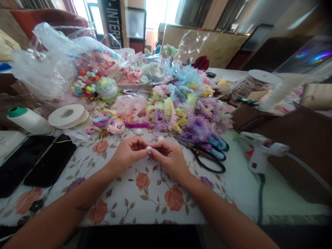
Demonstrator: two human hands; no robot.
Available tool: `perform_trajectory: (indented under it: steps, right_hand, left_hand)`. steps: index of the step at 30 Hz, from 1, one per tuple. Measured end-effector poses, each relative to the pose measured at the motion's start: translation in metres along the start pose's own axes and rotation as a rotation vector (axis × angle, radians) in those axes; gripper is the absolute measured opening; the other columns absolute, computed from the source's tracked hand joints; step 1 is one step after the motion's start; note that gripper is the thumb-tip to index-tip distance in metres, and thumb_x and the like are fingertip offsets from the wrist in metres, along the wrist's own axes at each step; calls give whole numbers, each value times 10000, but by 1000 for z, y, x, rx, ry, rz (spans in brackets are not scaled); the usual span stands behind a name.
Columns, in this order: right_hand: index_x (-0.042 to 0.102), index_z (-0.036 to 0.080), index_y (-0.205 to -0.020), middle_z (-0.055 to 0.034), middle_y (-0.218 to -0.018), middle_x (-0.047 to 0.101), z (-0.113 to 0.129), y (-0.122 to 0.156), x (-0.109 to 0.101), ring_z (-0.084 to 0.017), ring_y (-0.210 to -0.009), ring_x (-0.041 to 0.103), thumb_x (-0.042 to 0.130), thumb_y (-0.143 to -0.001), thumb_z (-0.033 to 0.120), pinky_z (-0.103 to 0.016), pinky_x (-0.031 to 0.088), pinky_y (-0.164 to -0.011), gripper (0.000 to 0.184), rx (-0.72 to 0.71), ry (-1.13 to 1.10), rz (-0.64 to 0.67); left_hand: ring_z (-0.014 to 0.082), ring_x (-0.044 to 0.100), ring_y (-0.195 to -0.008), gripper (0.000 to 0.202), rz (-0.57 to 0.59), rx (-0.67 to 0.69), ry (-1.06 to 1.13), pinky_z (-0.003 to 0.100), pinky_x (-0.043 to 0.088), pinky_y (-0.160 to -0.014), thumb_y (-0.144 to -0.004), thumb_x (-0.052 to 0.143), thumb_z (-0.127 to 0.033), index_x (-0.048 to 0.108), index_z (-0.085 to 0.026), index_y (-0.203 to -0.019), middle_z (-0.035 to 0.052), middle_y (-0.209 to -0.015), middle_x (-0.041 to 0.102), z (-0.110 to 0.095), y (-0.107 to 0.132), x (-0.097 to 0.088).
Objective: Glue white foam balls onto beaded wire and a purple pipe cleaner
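The small white ball (148,149) sits at the touching fingertips of the left hand (132,149) and right hand (168,157), both pinched narrow around it, above the tabletop (124,190) and back from its near edge. Two loose pompoms (160,138) (white as well) lie just beyond the fingers, while black-handled scissors (207,159) rest toward the right edge.

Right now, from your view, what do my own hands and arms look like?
Your left hand and right hand wear no gloves. Your left forearm and right forearm show no sleeve, watch or bracelet; the left bears a small, thin dark marking.
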State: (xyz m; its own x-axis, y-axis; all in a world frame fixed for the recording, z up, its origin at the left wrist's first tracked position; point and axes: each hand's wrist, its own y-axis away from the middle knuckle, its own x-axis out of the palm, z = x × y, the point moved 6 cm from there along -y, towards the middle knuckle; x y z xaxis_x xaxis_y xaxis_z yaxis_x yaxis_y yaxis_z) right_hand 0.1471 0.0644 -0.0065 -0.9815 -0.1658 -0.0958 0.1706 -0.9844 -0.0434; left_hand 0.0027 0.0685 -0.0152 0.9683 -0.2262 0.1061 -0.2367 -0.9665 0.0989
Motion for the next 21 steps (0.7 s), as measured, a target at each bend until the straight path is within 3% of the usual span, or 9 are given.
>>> perform_trajectory:
  steps: [11,14,16,18,20,21]
  right_hand:
    - [748,211,-861,-15,-729,729,12,5,2,-155,-629,685,724,-756,454,-273,571,-617,266,-25,-80,32]
    - [746,207,-970,-36,-775,741,19,12,-19,-176,-678,701,640,-840,457,-299,574,-665,301,-79,110,-24]
    - [737,197,-1010,-59,-826,747,25,26,-61,-197,-746,704,596,-872,447,-327,565,-740,318,-152,337,-281]
    - [729,167,-1002,-99,-922,745,28,51,-115,-229,-834,698,581,-872,438,-367,543,-820,335,-210,563,-648]
    - [703,108,-1063,-156,-1008,724,24,82,-170,-259,-871,683,530,-874,401,-410,522,-861,390,-180,776,-1032]
    - [682,71,-1103,-184,-1036,710,19,95,-193,-275,-889,676,504,-858,367,-429,514,-873,423,-110,879,-1150]
  left_hand:
    - [161,640,-669,167,24,-58,60,256,474,-623,-660,825,-290,745,-213,-785,29,-720,716,2,-3,-5]
    - [143,622,-644,181,-4,-70,74,244,467,-603,-622,850,-295,756,-220,-757,23,-713,713,0,-2,-7]
    - [133,610,-631,196,-30,-70,93,234,464,-584,-602,864,-296,760,-218,-748,23,-713,710,-2,-2,-8]
    - [133,615,-646,211,-50,-65,130,227,472,-587,-591,872,-294,762,-213,-752,27,-728,715,-4,-1,-9]
    - [131,628,-674,227,-79,-62,181,218,488,-610,-581,880,-288,762,-210,-758,24,-745,722,-5,-2,-11]
    - [130,636,-692,232,-94,-62,209,215,498,-631,-578,882,-287,761,-206,-760,22,-753,726,-5,-2,-12]
